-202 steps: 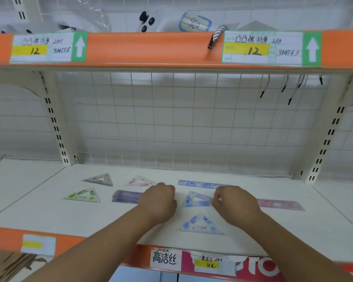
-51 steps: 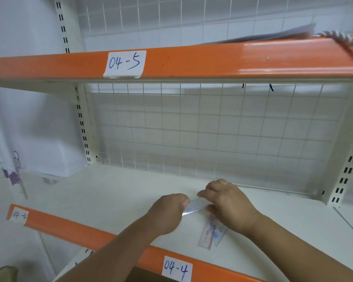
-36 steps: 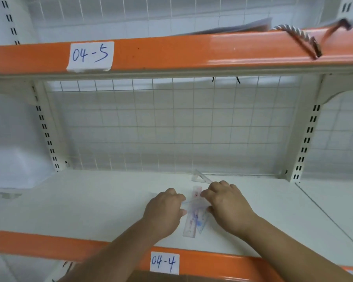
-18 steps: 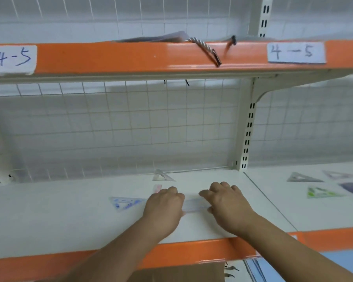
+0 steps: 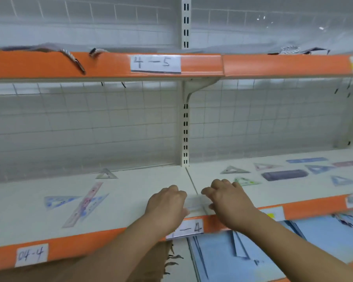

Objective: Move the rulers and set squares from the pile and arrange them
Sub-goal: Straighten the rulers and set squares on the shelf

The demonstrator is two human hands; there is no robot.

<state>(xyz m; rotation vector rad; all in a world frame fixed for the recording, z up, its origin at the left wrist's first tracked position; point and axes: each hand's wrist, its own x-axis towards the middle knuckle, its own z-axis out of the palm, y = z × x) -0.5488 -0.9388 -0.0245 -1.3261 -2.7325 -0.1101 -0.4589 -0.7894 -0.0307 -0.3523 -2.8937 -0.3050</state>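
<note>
Since this clear ruler [image 5: 194, 204] looks thin, light and slippery, my left hand [image 5: 165, 204] and right hand [image 5: 231, 200] pinch its ends, lower centre of frame. Probably flexes, so I'd go gentle.

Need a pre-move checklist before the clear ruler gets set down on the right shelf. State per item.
1. Grip: left hand and right hand each hold an end of the clear ruler: ok.
2. Ruler lifted off the shelf seam under it: cannot tell, blurred.
3. Landing spot: right shelf shows bare surface in front of the dark purple ruler: ok.
4. Clearance: green set square lies right beside the right hand's fingers and may get nudged: not ok.
5. Pile emptied: pink ruler and a blue set square lie on the left shelf: not ok.
</note>
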